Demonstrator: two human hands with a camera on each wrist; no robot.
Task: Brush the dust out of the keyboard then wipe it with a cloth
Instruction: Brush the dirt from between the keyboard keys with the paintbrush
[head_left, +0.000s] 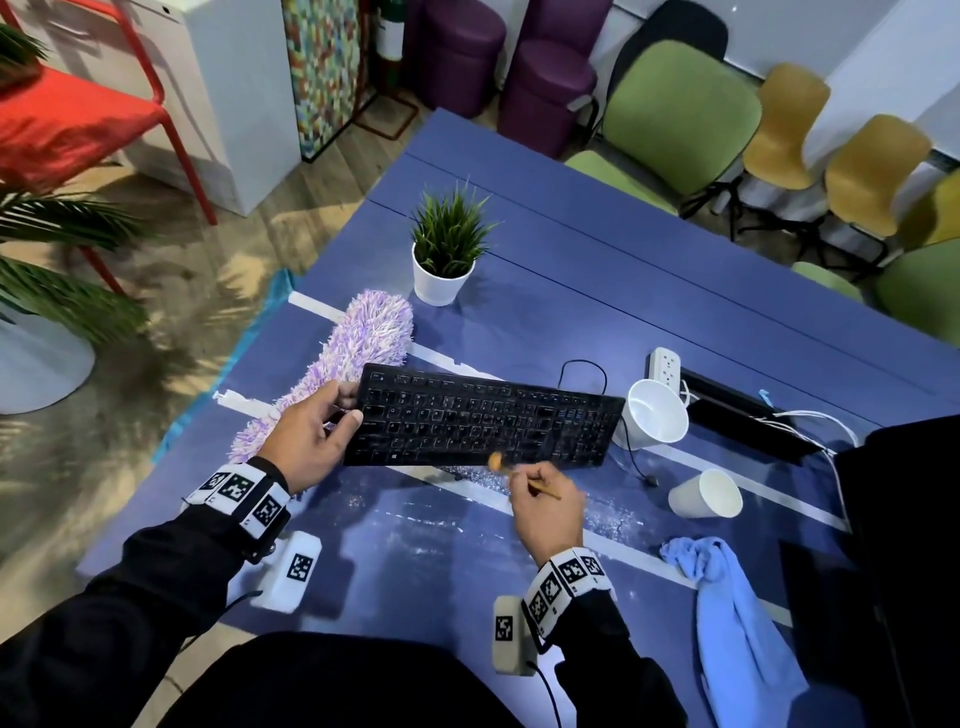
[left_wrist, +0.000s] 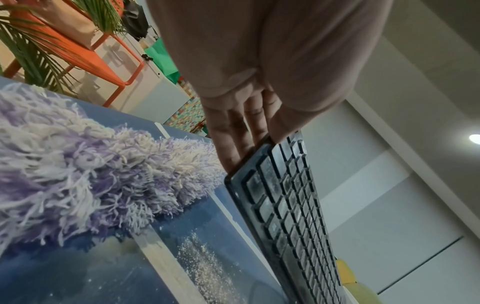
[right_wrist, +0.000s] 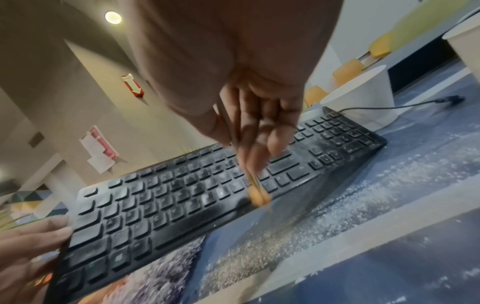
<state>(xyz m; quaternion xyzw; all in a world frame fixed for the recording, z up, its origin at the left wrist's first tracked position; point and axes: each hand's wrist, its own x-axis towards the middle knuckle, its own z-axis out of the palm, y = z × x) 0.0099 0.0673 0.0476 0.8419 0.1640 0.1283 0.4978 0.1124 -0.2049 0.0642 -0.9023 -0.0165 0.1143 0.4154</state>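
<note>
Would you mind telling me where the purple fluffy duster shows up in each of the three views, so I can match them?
Head: the purple duster lies left of centre, behind the keyboard's left end.
Left wrist: it fills the left half, beside the keyboard's edge.
Right wrist: only a patch at the bottom, under the raised keyboard.
Shared landmark: the keyboard.

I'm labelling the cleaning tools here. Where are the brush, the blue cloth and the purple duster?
brush (head_left: 497, 460), head view, on its blurred orange bristle tip.
blue cloth (head_left: 727, 597), head view, on its folded middle.
purple duster (left_wrist: 85, 174), left wrist view, on its shaggy fibres.
</note>
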